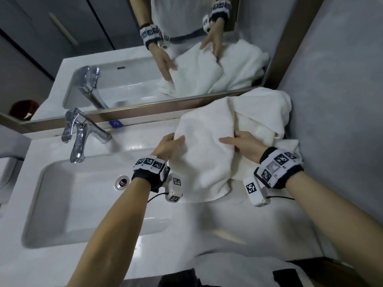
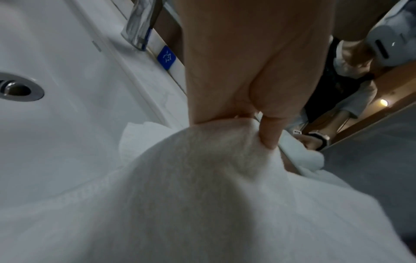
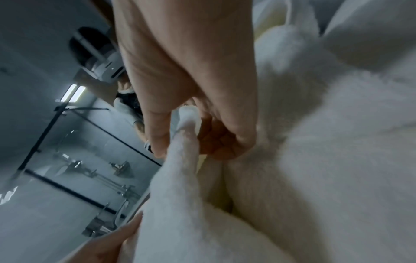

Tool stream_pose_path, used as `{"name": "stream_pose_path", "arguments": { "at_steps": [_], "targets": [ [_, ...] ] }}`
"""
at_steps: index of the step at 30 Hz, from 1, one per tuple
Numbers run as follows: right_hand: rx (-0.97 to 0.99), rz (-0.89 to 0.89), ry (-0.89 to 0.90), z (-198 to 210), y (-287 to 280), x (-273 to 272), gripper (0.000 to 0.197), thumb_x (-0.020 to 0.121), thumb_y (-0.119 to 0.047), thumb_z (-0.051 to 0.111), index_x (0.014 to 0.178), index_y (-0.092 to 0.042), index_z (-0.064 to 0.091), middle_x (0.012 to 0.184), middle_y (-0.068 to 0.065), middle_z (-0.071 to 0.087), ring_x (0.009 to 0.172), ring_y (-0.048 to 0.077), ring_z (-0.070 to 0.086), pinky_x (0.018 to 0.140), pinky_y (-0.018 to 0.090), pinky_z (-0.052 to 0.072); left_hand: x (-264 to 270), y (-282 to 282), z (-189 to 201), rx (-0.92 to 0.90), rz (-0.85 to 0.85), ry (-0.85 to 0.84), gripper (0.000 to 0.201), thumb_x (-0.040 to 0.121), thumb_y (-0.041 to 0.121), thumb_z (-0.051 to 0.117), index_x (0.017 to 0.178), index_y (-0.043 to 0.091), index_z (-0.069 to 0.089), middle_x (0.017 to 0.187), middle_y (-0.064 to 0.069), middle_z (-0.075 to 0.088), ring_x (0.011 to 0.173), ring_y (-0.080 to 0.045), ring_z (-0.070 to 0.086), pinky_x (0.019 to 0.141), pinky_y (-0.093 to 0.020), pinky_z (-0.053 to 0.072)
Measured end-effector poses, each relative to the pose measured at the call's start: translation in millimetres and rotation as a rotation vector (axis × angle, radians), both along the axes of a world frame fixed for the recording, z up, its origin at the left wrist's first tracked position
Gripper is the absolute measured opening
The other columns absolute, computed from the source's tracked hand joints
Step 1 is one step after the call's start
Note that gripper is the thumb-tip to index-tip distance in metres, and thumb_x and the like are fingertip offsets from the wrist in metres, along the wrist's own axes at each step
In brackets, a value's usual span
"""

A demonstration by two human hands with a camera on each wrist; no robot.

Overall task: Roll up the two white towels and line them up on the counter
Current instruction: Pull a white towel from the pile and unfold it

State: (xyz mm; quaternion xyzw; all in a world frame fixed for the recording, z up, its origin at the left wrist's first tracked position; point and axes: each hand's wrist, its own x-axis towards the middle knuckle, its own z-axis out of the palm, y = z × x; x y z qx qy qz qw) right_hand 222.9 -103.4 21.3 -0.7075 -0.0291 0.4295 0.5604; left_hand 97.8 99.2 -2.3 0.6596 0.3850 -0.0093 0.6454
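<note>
The near towel (image 1: 204, 154) hangs lifted between the two hands over the counter (image 1: 238, 222), just right of the sink basin (image 1: 62, 204), with its lower hem draping onto the counter toward 6 o'clock. The left hand (image 1: 169, 147) pinches its upper edge at about 9 o'clock of the cloth, thumb on the near face; the right hand (image 1: 242, 145) pinches the same edge at about 3 o'clock, a fold of cloth caught between thumb and curled fingers. The held edge therefore runs roughly 9 to 3, and the towel's length falls away from it toward the person. Both hands sit about equally near. The second towel (image 1: 267, 110) lies crumpled behind, toward 1 o'clock, against the mirror frame (image 1: 145, 109) and wall. Neither is rolled yet; my guess is that the held one needs laying flat first, its long axis across the counter
</note>
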Motion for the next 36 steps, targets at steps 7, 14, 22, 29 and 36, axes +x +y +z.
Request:
{"name": "stream_pose_path", "arguments": {
  "at_steps": [7, 14, 22, 29, 36],
  "targets": [
    [-0.004, 0.001, 0.039, 1, -12, -17, 0.036, 0.088, -0.011, 0.062, 0.122, 0.001, 0.057, 0.118, 0.014, 0.062, 0.105, 0.024, 0.058, 0.086, 0.032, 0.05, -31, -14, 5, -0.035, 0.036, -0.003, 0.033, 0.098, 0.033, 0.045, 0.114, 0.004, 0.053, 0.102, -0.013, 0.058, 0.089, -0.024, 0.057, 0.077, -0.033, 0.046],
    [-0.136, 0.182, -0.176, -13, -39, -47, 0.04, 0.079, -0.027, 0.074, 0.099, 0.006, 0.066, 0.102, 0.018, 0.069, 0.099, 0.031, 0.064, 0.101, 0.043, 0.046, -57, -32, -2, -0.032, 0.04, 0.056, 0.022, 0.102, 0.024, 0.034, 0.1, 0.007, 0.048, 0.082, -0.008, 0.051, 0.072, -0.02, 0.049, 0.062, -0.028, 0.043],
    [0.118, 0.106, -0.261, -3, -47, -79, 0.025, 0.096, -0.018, 0.05, 0.121, -0.019, 0.051, 0.111, -0.008, 0.062, 0.096, 0.001, 0.058, 0.078, 0.014, 0.048, -71, -35, 8, 0.008, 0.026, -0.06, 0.046, 0.097, 0.033, 0.047, 0.126, -0.001, 0.034, 0.119, -0.017, 0.055, 0.108, -0.029, 0.058, 0.093, -0.043, 0.051],
    [0.047, 0.095, -0.224, -26, -67, -104, 0.039, 0.094, -0.02, 0.054, 0.13, -0.007, 0.048, 0.128, 0.007, 0.059, 0.114, 0.019, 0.058, 0.096, 0.028, 0.047, -93, -50, -8, -0.065, 0.036, 0.005, 0.028, 0.1, 0.032, 0.04, 0.119, 0.012, 0.038, 0.112, -0.009, 0.049, 0.091, -0.018, 0.055, 0.08, -0.032, 0.048],
    [-0.106, 0.223, -0.339, -60, -99, -125, 0.045, 0.079, -0.014, 0.074, 0.118, 0.002, 0.057, 0.125, 0.011, 0.059, 0.114, 0.024, 0.058, 0.1, 0.039, 0.047, -131, -59, -39, 0.052, -0.075, 0.112, 0.035, 0.098, 0.031, 0.045, 0.1, -0.002, 0.056, 0.104, -0.019, 0.058, 0.1, -0.028, 0.057, 0.106, -0.048, 0.04]
  ]
}}
